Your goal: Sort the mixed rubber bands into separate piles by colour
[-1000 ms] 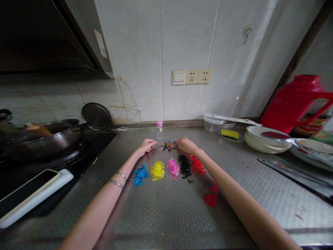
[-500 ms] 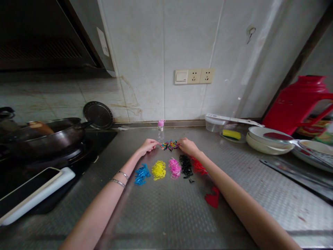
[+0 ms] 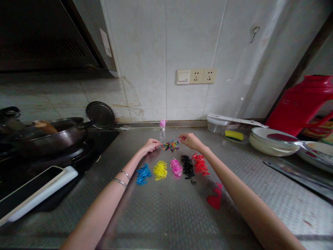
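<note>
A mixed pile of small coloured bands (image 3: 170, 146) lies on the metal counter between my hands. My left hand (image 3: 152, 145) is pinched at the pile's left edge; what its fingertips hold, if anything, is too small to name. Above the pile's right end, my right hand (image 3: 189, 140) has its fingers curled and close together, with their contents too small to make out. Nearer to me sit separate blue (image 3: 143, 174), yellow (image 3: 160, 170), pink (image 3: 176, 168), black (image 3: 187, 166) and red (image 3: 200, 164) piles. Behind stands a clear bottle with a pink cap (image 3: 162, 124).
A red heart-shaped piece (image 3: 215, 197) lies near my right forearm. At left are a pan (image 3: 57, 137) on the stove and a phone on a white holder (image 3: 44, 191). To the right are a yellow sponge (image 3: 234, 135), bowls (image 3: 270, 147), a knife (image 3: 296, 177) and a red flask (image 3: 299, 104).
My right hand has lifted up and away from the mixed pile, uncovering more of the red pile. My left hand stays at the pile's left side. The view has shifted slightly.
</note>
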Demonstrator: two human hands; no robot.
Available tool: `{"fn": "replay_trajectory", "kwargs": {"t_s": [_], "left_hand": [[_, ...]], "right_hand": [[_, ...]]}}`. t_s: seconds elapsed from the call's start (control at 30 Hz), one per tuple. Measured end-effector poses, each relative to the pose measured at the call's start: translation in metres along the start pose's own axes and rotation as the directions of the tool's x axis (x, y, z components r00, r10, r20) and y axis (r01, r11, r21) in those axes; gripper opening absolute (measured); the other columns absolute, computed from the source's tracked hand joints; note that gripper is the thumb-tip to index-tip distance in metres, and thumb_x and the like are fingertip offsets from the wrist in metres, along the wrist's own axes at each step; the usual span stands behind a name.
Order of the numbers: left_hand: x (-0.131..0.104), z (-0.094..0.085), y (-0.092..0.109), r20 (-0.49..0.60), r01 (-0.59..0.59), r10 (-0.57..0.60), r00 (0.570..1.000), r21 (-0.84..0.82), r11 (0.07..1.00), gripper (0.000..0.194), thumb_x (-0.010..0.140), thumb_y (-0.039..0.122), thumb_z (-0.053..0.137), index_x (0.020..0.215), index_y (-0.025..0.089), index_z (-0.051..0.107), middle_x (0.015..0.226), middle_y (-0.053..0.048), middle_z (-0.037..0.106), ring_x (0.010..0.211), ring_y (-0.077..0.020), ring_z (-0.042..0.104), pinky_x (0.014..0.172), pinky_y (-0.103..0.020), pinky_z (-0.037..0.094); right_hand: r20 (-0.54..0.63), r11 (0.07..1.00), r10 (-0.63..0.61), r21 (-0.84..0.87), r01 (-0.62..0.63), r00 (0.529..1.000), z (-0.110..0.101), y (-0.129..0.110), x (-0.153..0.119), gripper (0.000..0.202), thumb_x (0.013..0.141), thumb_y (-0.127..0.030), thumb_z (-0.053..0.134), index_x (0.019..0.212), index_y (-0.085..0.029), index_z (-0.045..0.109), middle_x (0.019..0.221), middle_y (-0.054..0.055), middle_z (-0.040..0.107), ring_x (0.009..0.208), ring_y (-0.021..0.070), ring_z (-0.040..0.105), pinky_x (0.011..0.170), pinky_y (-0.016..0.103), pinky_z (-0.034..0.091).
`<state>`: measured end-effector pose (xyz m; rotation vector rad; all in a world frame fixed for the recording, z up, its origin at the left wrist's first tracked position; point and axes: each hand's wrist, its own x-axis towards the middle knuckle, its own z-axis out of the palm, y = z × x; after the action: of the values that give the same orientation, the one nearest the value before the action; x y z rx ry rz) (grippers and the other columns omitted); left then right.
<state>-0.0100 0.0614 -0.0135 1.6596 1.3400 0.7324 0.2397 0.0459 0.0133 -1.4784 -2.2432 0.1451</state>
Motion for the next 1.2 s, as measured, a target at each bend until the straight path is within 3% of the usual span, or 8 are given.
{"fn": "replay_trajectory", "kwargs": {"t_s": [0.1, 0.27, 0.4, 0.5, 0.67, 0.87, 1.07, 1.2], "left_hand": [[0.001, 0.001, 0.004, 0.016, -0.021, 0.019, 1.0, 0.11, 0.994, 0.033, 0.065, 0.035, 0.057, 0.086, 0.01, 0.065, 0.048, 0.004, 0.044, 0.037, -0.0037, 0.032, 0.036, -0.017, 0.019], [0.006, 0.005, 0.007, 0.124, -0.213, 0.186, 0.975, 0.264, 0.941, 0.022, 0.06, 0.023, 0.059, 0.073, 0.008, 0.067, 0.056, -0.002, 0.058, 0.049, -0.0084, 0.046, 0.047, -0.019, 0.034], [0.009, 0.006, 0.006, 0.171, -0.267, 0.219, 0.961, 0.345, 0.9, 0.022, 0.059, 0.023, 0.059, 0.072, 0.008, 0.068, 0.061, -0.004, 0.063, 0.055, -0.0111, 0.05, 0.051, -0.02, 0.037], [0.011, 0.007, 0.003, 0.159, -0.264, 0.218, 0.963, 0.379, 0.887, 0.023, 0.059, 0.025, 0.059, 0.073, 0.009, 0.068, 0.063, -0.004, 0.064, 0.056, -0.012, 0.052, 0.052, -0.02, 0.038], [0.012, 0.009, 0.0, 0.129, -0.285, 0.255, 0.958, 0.392, 0.875, 0.022, 0.061, 0.024, 0.058, 0.072, 0.009, 0.067, 0.067, -0.005, 0.065, 0.06, -0.0129, 0.055, 0.057, -0.021, 0.04], [0.009, 0.008, 0.001, 0.1, -0.287, 0.27, 0.958, 0.407, 0.867, 0.022, 0.064, 0.025, 0.055, 0.073, 0.009, 0.067, 0.07, -0.006, 0.066, 0.063, -0.0134, 0.056, 0.059, -0.021, 0.041], [0.008, 0.006, 0.01, 0.093, -0.31, 0.299, 0.95, 0.413, 0.856, 0.021, 0.065, 0.022, 0.055, 0.074, 0.009, 0.067, 0.072, -0.007, 0.066, 0.065, -0.0135, 0.056, 0.061, -0.022, 0.041], [0.002, 0.01, 0.028, 0.218, -0.385, 0.323, 0.921, 0.381, 0.84, 0.019, 0.066, 0.021, 0.054, 0.074, 0.009, 0.067, 0.07, -0.006, 0.066, 0.062, -0.0122, 0.055, 0.059, -0.021, 0.039]], "right_hand": [[0.167, 0.987, -0.081, 0.147, 0.057, 0.983, -0.011, -0.009, 0.005, 0.028, 0.066, -0.015, 0.05, 0.089, -0.014, 0.065, 0.07, 0.002, 0.063, 0.063, 0.0115, 0.054, 0.057, 0.019, 0.039], [0.422, 0.947, -0.205, 0.312, 0.071, 0.883, -0.012, -0.027, 0.002, 0.027, 0.062, -0.015, 0.051, 0.085, -0.013, 0.066, 0.059, -0.002, 0.059, 0.05, 0.0075, 0.046, 0.047, 0.017, 0.035], [0.548, 0.941, -0.252, 0.332, 0.069, 0.798, -0.003, -0.033, 0.0, 0.026, 0.058, -0.014, 0.054, 0.08, -0.013, 0.065, 0.061, -0.001, 0.059, 0.052, 0.0077, 0.047, 0.046, 0.016, 0.035], [0.585, 0.945, -0.242, 0.323, 0.052, 0.774, 0.0, -0.035, -0.001, 0.027, 0.056, -0.013, 0.053, 0.08, -0.012, 0.065, 0.063, 0.0, 0.06, 0.054, 0.0085, 0.048, 0.046, 0.016, 0.036], [0.504, 0.951, -0.192, 0.307, 0.033, 0.842, -0.002, -0.028, 0.0, 0.03, 0.06, -0.013, 0.048, 0.084, -0.014, 0.065, 0.061, -0.002, 0.059, 0.051, 0.0073, 0.047, 0.046, 0.016, 0.035], [0.273, 0.991, -0.068, 0.128, 0.034, 0.96, 0.003, -0.007, 0.004, 0.027, 0.063, -0.012, 0.048, 0.082, -0.014, 0.068, 0.072, 0.001, 0.066, 0.065, 0.0116, 0.055, 0.057, 0.017, 0.038], [0.146, 0.999, 0.048, 0.001, -0.049, 0.988, 0.014, 0.012, 0.002, 0.027, 0.068, -0.017, 0.049, 0.088, -0.017, 0.067, 0.082, 0.003, 0.067, 0.074, 0.0141, 0.059, 0.063, 0.016, 0.039], [0.16, 0.998, 0.046, -0.052, -0.038, 0.986, 0.022, 0.013, -0.001, 0.026, 0.07, -0.018, 0.048, 0.087, -0.02, 0.067, 0.085, 0.003, 0.067, 0.077, 0.0143, 0.059, 0.067, 0.017, 0.039]]}}
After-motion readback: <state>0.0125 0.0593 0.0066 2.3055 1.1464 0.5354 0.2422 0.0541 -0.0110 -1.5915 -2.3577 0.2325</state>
